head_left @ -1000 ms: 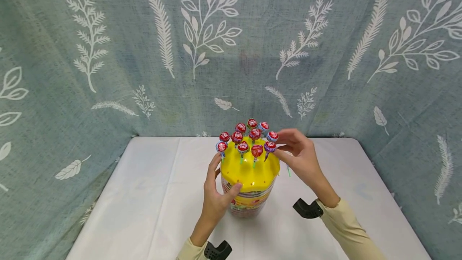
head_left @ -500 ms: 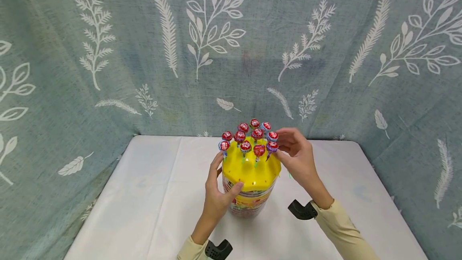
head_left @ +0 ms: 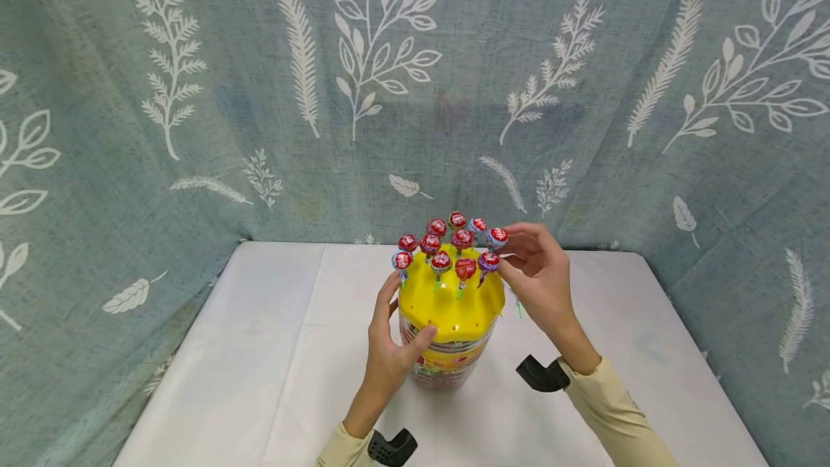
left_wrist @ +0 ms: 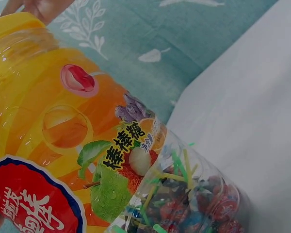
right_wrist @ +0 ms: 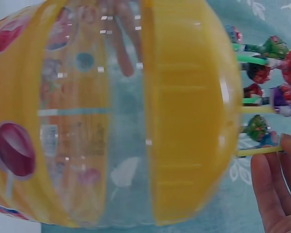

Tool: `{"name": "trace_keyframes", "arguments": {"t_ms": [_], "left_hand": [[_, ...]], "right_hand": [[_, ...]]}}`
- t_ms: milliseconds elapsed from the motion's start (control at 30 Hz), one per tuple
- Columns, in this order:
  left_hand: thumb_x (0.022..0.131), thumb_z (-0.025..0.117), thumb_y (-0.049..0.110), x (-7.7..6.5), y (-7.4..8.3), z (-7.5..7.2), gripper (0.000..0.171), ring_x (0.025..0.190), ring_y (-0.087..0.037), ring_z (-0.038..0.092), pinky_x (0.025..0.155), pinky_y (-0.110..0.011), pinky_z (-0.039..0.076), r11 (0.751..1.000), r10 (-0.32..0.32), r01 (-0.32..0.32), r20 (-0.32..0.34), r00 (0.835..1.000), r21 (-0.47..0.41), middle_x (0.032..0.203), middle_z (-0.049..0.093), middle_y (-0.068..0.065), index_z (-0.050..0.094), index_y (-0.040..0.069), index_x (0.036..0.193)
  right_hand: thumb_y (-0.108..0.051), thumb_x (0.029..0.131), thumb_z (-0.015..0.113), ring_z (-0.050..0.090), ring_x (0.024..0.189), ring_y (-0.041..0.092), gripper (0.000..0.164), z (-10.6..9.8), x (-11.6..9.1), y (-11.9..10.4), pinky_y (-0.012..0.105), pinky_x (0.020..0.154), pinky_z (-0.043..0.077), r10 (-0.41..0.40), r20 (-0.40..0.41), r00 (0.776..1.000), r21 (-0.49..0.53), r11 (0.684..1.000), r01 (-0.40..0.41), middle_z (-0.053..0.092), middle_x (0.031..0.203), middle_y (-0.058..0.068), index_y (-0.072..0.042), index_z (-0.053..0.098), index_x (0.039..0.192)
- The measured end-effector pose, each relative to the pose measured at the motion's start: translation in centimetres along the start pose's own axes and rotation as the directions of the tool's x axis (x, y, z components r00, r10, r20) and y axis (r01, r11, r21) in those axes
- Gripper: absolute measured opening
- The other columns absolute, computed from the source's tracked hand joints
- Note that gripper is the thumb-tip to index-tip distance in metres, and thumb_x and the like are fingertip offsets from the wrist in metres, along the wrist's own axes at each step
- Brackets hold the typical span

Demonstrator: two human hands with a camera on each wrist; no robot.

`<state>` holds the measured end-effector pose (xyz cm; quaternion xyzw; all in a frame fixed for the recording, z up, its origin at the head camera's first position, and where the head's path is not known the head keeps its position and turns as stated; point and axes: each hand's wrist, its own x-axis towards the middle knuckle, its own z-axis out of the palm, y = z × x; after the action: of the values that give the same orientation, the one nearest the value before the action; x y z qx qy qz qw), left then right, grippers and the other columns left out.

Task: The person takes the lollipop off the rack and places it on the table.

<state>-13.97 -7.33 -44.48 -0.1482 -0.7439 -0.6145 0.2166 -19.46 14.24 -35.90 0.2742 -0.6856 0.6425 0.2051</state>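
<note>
A clear candy jar (left_wrist: 63, 121) with a yellow-orange printed label stands on the table. Several wrapped lollipops (head_left: 465, 269) stick up from its domed yellow lid (head_left: 447, 308), and small bare holes show along the lid's near edge. My left hand (head_left: 387, 355) grips the jar's left side just under the lid, thumb at the front. At the lid's right edge my right hand (head_left: 541, 272) pinches a blue-and-red lollipop (head_left: 497, 238). In the right wrist view, thumb and fingertips meet on a yellow stick (right_wrist: 259, 151) beside the lid. A green stick end (head_left: 519, 310) shows below my right hand.
More lollipops (left_wrist: 218, 204) lie inside the jar's clear bottom. A white cloth covers the table (head_left: 259, 352). Behind it hangs a grey-green leaf-patterned curtain (head_left: 447, 143), which also runs along both sides.
The lollipop in my right hand has shifted slightly up and to the right, away from its neighbours. My left hand has kept its grip on the jar.
</note>
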Motion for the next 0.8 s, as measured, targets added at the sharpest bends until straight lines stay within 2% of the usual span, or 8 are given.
{"name": "trace_keyframes", "arguments": {"t_ms": [100, 133, 333, 367, 567, 733, 800], "left_hand": [[0.081, 0.066, 0.022, 0.2, 1.7, -0.1, 0.074, 0.135, -0.025, 0.032, 0.102, -0.053, 0.032, 1.000, -0.003, 0.003, 0.001, 1.000, -0.001, 0.149, 0.032, -0.008, 0.031, 0.004, 0.144], [0.081, 0.066, 0.022, 0.2, 1.6, -0.1, 0.073, 0.134, -0.025, 0.032, 0.102, -0.053, 0.032, 1.000, -0.005, 0.005, 0.001, 1.000, -0.001, 0.149, 0.032, -0.008, 0.032, 0.005, 0.143], [0.080, 0.068, 0.028, -0.1, -1.7, 0.2, 0.075, 0.136, -0.019, 0.030, 0.103, -0.052, 0.032, 1.000, 0.013, -0.013, -0.006, 1.000, 0.007, 0.151, 0.029, 0.006, 0.030, 0.025, 0.145], [0.080, 0.068, 0.029, -0.1, -1.8, 0.2, 0.075, 0.136, -0.018, 0.030, 0.103, -0.051, 0.032, 1.000, 0.017, -0.017, -0.007, 1.000, 0.008, 0.151, 0.029, 0.007, 0.030, 0.027, 0.145], [0.079, 0.069, 0.026, 0.0, -1.8, 0.3, 0.078, 0.136, -0.021, 0.030, 0.103, -0.053, 0.031, 1.000, 0.026, -0.026, -0.007, 1.000, -0.004, 0.151, 0.029, 0.003, 0.029, 0.021, 0.146], [0.080, 0.068, 0.029, 0.0, -1.8, 0.4, 0.076, 0.136, -0.020, 0.030, 0.102, -0.052, 0.032, 1.000, 0.025, -0.025, -0.005, 1.000, 0.002, 0.151, 0.029, 0.005, 0.030, 0.025, 0.146], [0.081, 0.068, 0.030, -0.1, -1.9, 0.3, 0.076, 0.136, -0.020, 0.030, 0.102, -0.053, 0.032, 1.000, 0.028, -0.028, -0.007, 1.000, 0.005, 0.151, 0.029, 0.006, 0.030, 0.026, 0.146]], "right_hand": [[0.017, 0.078, 0.063, 0.064, 0.088, 0.022, 0.042, -0.4, 0.1, -0.4, 0.031, 0.077, 0.054, -0.009, -0.013, 1.000, -0.006, 1.000, 0.008, 0.064, 0.103, 0.012, 0.006, 0.052, 0.118], [0.016, 0.078, 0.063, 0.064, 0.088, 0.023, 0.042, -0.5, 0.2, -0.6, 0.031, 0.077, 0.054, -0.009, -0.016, 1.000, -0.012, 1.000, 0.009, 0.064, 0.102, 0.013, 0.005, 0.052, 0.117], [0.014, 0.078, 0.066, 0.065, 0.083, 0.024, 0.042, -1.3, 0.2, -0.9, 0.032, 0.074, 0.055, -0.002, -0.033, 0.999, -0.038, 0.999, 0.001, 0.065, 0.096, 0.019, 0.004, 0.053, 0.116], [0.014, 0.078, 0.066, 0.065, 0.082, 0.024, 0.042, -1.4, 0.1, -0.8, 0.032, 0.074, 0.055, -0.005, -0.034, 0.999, -0.037, 0.999, 0.004, 0.064, 0.096, 0.020, 0.004, 0.053, 0.117], [0.014, 0.078, 0.067, 0.064, 0.080, 0.024, 0.043, -2.4, -0.1, -0.4, 0.030, 0.070, 0.055, 0.006, -0.045, 0.999, -0.036, 0.999, -0.008, 0.062, 0.096, 0.023, 0.005, 0.052, 0.117], [0.012, 0.078, 0.068, 0.064, 0.078, 0.026, 0.044, -3.1, -0.5, 0.2, 0.032, 0.068, 0.056, 0.044, -0.053, 0.998, -0.050, 0.998, -0.047, 0.060, 0.095, 0.029, 0.005, 0.052, 0.118], [0.010, 0.078, 0.069, 0.064, 0.078, 0.024, 0.044, -3.5, -0.7, 0.5, 0.031, 0.067, 0.056, 0.064, -0.058, 0.996, -0.070, 0.995, -0.068, 0.060, 0.095, 0.027, 0.004, 0.052, 0.118]]}}
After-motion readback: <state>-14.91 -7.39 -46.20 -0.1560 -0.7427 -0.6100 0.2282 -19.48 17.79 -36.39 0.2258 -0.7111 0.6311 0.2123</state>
